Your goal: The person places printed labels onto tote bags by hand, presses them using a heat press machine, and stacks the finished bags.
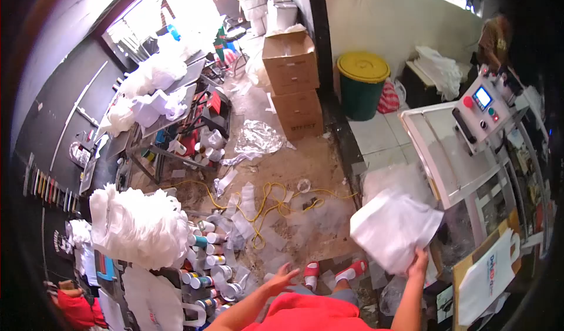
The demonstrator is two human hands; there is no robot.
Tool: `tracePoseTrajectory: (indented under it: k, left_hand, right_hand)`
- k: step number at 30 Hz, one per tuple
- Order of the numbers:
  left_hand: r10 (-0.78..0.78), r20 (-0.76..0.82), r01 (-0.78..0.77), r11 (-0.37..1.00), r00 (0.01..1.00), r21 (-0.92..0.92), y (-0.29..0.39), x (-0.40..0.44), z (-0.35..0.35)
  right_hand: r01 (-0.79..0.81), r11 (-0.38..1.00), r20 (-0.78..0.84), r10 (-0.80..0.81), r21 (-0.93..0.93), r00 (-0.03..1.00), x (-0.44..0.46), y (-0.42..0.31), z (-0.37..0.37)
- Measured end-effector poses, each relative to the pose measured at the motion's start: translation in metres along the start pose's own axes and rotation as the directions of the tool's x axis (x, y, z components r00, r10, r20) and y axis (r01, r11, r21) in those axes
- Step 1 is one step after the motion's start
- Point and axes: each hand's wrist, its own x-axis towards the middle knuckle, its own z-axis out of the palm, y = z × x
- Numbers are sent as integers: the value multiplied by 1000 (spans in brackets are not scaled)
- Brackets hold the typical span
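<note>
My right hand (418, 264) grips the lower edge of a white fabric bag (392, 228), out in front of me to the right. The bag hangs above a translucent plastic heap (393, 184), and its far side is hidden. In front of my body, my left hand (282, 279) is held out with fingers spread and nothing in them. Several paint jars (202, 281) stand on the floor to its left. Farther right, a printed white tote bag (486, 279) lies on a brown board (461, 284).
A press machine (452, 149) with a control panel stands at right, with another person (494, 40) behind it. A yellow cord (264, 205) snakes over the littered floor. Stacked cartons (296, 113), a yellow-lidded bin (361, 90) and a white bag pile (135, 225) stand around.
</note>
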Motion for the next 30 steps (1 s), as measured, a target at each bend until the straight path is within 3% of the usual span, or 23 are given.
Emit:
tracePoseTrajectory:
  k: [1,3,5,6,7,8,10,12,13,14,15,16,17,18,19,21,24,25,26,27,28,29,30]
  left_hand:
    - [104,278,-109,994,955,2,9,18,8]
    - [-137,509,285,932,850,-225,60,19,59]
    - [85,838,431,827,539,-361,95,16,106]
    - [86,845,430,831,528,-353,114,0,122]
    - [139,672,63,962,728,-267,132,-22,139]
    - [265,477,-275,960,838,-49,144,-35,151]
    - [442,555,-653,709,705,265,158,-30,167]
    - [382,603,-645,699,701,307,187,-82,197]
    - [466,640,-656,750,611,80,181,-77,210]
    - [453,724,-726,681,520,95,185,-81,225]
    - [498,770,-865,483,398,135,183,-81,244]
    - [407,806,-803,580,430,135,185,-103,264]
    - [440,804,-838,531,401,128,184,-117,293]
    - [391,842,-824,556,371,105,184,-128,318]
    - [417,838,-891,423,352,164,188,-130,356]
    - [445,878,-982,138,176,127,182,-126,437]
    - [351,936,-947,-306,-17,98,181,-140,577]
    - [380,910,-942,-334,-165,-32,185,-137,624]
    - [433,872,-915,-401,-229,-41,187,-189,654]
    - [517,714,-840,-510,-471,-184,192,-213,687]
    - [562,581,-803,-487,-589,-343,191,-245,700]
    - [588,422,-719,-489,-690,-494,190,-278,712]
    - [594,254,-604,-516,-763,-608,190,-310,725]
  right_hand:
    - [-88,996,36,88,13,996,-36,-8,4]
    - [-41,996,77,47,-81,996,-128,-39,54]
    - [74,973,96,-54,-218,994,-155,-37,21]
    - [162,926,110,-132,-341,985,-166,-37,7]
    - [171,925,100,-145,-340,984,-176,-45,6]
    - [172,913,90,-148,-369,985,-193,-56,8]
    - [200,903,12,-212,-380,977,-222,-64,-2]
    - [257,901,18,-267,-349,963,-264,-94,24]
    - [285,898,21,-295,-334,955,-284,-110,36]
    - [304,886,-15,-330,-350,944,-297,-117,25]
    - [322,873,-51,-365,-367,930,-311,-123,14]
    - [338,859,-86,-398,-385,913,-326,-130,1]
    - [389,801,-70,-468,-455,881,-338,-143,-13]
    - [363,875,-140,-423,-320,895,-349,-157,-25]
    - [362,885,-221,-431,-291,875,-336,-162,-55]
    - [465,826,-398,-562,-319,725,-326,-212,-74]
    - [404,872,-450,-489,-278,747,-290,-309,-152]
    - [593,758,-386,-650,-271,654,-292,-355,-139]
    - [398,611,-379,-764,-684,522,-299,-401,-145]
    - [617,298,-154,-948,-728,277,-308,-436,-144]
    - [477,-2,-21,-999,-879,-42,-328,-468,-127]
    - [396,-297,143,-917,-869,-373,-342,-491,-118]
    - [303,-428,226,-821,-852,-525,-358,-507,-118]
